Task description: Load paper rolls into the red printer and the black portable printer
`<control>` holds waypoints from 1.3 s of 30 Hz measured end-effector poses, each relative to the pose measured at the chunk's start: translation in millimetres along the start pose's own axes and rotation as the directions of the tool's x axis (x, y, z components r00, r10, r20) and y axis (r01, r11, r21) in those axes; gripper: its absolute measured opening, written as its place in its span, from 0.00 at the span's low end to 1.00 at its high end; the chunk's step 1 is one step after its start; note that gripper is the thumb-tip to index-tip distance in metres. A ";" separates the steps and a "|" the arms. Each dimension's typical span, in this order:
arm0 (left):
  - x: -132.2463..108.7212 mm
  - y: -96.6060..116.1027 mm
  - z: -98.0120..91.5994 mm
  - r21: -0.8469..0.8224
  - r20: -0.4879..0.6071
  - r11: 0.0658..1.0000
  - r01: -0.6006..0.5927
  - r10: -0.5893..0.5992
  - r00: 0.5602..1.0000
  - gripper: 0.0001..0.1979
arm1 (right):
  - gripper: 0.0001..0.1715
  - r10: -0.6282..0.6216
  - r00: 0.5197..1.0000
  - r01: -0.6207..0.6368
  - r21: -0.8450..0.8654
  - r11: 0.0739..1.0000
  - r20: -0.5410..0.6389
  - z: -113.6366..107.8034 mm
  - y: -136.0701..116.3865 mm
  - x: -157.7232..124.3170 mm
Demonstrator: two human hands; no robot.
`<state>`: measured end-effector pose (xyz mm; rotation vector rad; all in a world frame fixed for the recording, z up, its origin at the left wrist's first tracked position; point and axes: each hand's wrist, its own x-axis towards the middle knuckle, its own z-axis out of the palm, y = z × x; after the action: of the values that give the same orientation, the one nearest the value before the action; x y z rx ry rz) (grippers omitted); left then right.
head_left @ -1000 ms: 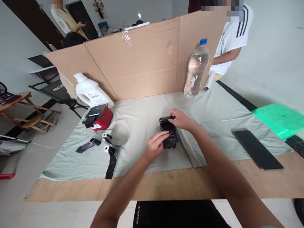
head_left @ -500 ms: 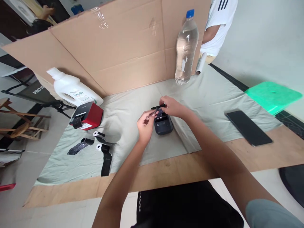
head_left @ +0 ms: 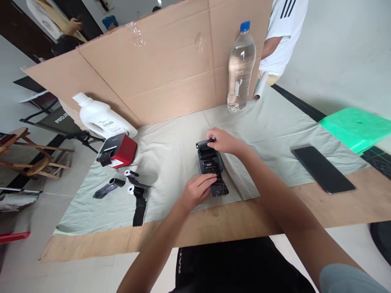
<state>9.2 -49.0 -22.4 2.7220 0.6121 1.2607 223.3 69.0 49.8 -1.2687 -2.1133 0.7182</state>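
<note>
A small black portable printer [head_left: 209, 156] lies on the cloth in front of me with its lid [head_left: 204, 143] raised at the far side. My right hand [head_left: 222, 140] has its fingers closed on that lid. From the printer's inside a glossy black strip [head_left: 219, 188] runs out over the near edge toward me. My left hand [head_left: 200, 189] holds the strip at its left side, fingers laid across it and the thumb partly hidden. Whatever roll sits inside the printer is hard to make out.
To the left stand a red-and-black printer [head_left: 122, 150] and a white jug [head_left: 102, 118], with several rolls of black strip [head_left: 139, 203] nearer. A water bottle [head_left: 241, 69] leans by the cardboard [head_left: 171, 65]. A phone [head_left: 324, 169] lies right; a person [head_left: 285, 36] is behind.
My left hand has come down toward me from over the printer, and the black strip now stretches out past its near edge. My right hand stays at the lid. The view has shifted slightly.
</note>
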 end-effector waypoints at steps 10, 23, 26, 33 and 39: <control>-2.5 -1.8 -0.9 0.048 0.058 0.998 -0.038 0.035 0.998 0.18 | 0.09 0.025 0.988 -0.018 -0.049 0.999 0.155 -6.5 -4.6 -6.4; -3.3 -3.8 3.9 0.018 0.091 1.000 -0.022 0.020 0.996 0.15 | 0.22 0.295 0.936 -0.263 -0.178 0.948 0.189 13.0 15.8 -3.3; -4.3 -3.8 5.3 0.023 0.087 1.000 -0.014 0.012 0.996 0.14 | 0.24 0.356 0.905 -0.323 -0.169 0.931 0.234 13.4 20.6 2.0; -3.5 -3.2 10.4 0.034 0.109 0.999 -0.031 0.027 0.994 0.12 | 0.40 0.439 0.893 -0.402 -0.261 0.878 0.100 29.9 -24.4 -17.9; -6.0 -4.8 12.1 -0.044 0.148 0.999 0.003 0.004 0.989 0.16 | 0.53 0.484 0.871 -0.476 -0.393 0.787 -0.085 67.2 -59.9 -27.2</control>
<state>13.3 -45.8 -35.9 2.7475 0.5607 1.0461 151.1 9.7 39.2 -2.0876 -2.0280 0.4990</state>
